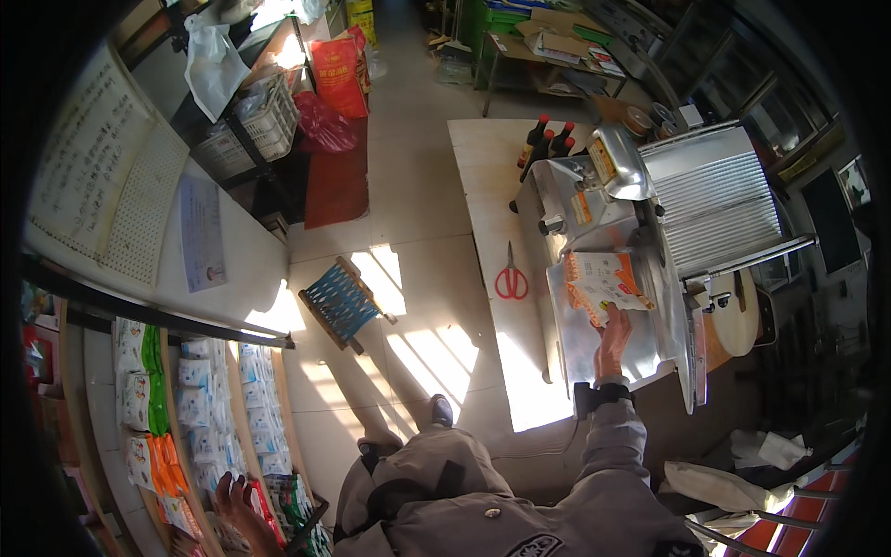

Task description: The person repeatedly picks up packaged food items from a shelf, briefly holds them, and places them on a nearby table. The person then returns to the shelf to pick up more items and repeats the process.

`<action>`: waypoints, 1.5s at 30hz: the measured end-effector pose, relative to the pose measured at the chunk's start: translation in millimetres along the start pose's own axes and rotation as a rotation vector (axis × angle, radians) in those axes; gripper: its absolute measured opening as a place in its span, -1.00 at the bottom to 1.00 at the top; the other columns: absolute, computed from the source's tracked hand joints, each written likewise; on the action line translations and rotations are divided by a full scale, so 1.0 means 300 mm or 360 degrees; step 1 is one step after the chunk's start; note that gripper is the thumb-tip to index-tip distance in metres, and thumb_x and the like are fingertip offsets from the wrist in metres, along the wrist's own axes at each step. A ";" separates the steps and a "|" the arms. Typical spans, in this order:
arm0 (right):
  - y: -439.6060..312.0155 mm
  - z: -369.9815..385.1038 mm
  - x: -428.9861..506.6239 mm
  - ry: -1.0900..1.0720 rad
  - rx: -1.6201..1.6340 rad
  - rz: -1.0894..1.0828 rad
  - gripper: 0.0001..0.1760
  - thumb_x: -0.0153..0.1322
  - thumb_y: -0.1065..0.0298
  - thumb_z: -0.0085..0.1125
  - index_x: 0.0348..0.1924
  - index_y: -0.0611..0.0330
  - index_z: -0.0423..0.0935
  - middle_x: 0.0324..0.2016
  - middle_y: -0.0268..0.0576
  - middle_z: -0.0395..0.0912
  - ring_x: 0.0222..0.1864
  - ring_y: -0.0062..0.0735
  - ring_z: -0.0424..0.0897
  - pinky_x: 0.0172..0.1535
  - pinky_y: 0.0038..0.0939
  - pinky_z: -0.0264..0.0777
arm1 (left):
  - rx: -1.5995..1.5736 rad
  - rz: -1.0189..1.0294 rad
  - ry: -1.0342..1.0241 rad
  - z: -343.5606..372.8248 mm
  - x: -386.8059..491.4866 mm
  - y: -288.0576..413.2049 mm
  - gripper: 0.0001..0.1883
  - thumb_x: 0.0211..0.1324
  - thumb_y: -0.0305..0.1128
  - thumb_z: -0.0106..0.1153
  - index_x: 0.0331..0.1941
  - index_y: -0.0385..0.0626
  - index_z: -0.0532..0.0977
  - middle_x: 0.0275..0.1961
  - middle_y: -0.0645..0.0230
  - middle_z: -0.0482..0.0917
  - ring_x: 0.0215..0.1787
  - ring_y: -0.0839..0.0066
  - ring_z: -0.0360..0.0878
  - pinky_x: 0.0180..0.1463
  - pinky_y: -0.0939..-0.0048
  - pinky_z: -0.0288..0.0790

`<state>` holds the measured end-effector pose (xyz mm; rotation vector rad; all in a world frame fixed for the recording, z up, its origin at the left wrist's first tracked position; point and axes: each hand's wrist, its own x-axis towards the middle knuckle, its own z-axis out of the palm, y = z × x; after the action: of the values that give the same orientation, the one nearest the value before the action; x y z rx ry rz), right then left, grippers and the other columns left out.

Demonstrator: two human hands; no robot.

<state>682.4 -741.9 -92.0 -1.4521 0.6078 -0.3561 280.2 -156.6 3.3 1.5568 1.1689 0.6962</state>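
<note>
My right hand (612, 335) grips the near edge of an orange-and-white packet (604, 284), thumb on top. The packet lies over the metal bed (592, 355) of a meat slicer (592, 202). To its left, red-handled scissors (512, 282) rest on the pale tabletop (493, 209), blades pointing away from me. At lower left, my left hand (235, 505) is held over shelves of packets, fingers apart and nothing visible in them. Near it are white-and-blue packets (209, 438) and orange-and-white packets (156, 463). Whether its fingertips touch any packet is unclear.
A folding stool (341, 303) with a blue woven seat stands on the tiled floor. Several red-capped bottles (546, 143) stand behind the slicer. A white crate (264, 125) and red sacks (339, 76) sit at upper left. A cable (536, 454) runs near my right side.
</note>
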 end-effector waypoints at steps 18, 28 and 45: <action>-0.401 0.565 -0.943 -0.2882 -0.0215 0.0446 -0.54 0.50 0.30 0.04 0.19 0.41 0.46 0.03 -0.06 0.61 0.05 -0.42 0.56 0.11 -0.41 0.43 | -0.0890 -0.0460 -0.1696 0.369 -0.120 0.388 -0.34 0.44 -0.20 0.02 0.46 -0.22 0.07 0.40 0.14 0.35 0.42 0.31 0.36 0.40 0.19 0.34; -0.348 0.771 -1.163 -0.2739 -0.0092 0.0794 -0.59 0.49 0.30 0.17 0.15 0.30 0.43 -0.06 -0.16 0.62 -0.03 -0.41 0.60 0.09 -0.36 0.46 | -0.1155 -0.0667 -0.1160 0.217 -0.214 0.322 -0.39 0.35 -0.43 0.11 0.42 -0.17 0.16 0.27 0.17 0.48 0.28 0.39 0.50 0.32 0.29 0.45; -0.314 0.913 -1.488 -0.2834 -0.0334 0.0710 -0.68 0.59 0.19 0.00 0.01 0.29 0.47 -0.19 -0.09 0.63 -0.25 -0.44 0.66 -0.23 -0.45 0.54 | -0.1314 -0.0449 -0.0862 -0.151 -0.166 0.124 -0.30 0.23 -0.53 0.20 0.43 -0.14 0.16 0.31 0.20 0.48 0.31 0.35 0.48 0.37 0.25 0.39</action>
<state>497.0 -273.1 78.5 -1.2172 -0.5299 1.3030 235.1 -185.7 58.6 0.7769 0.5524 0.4340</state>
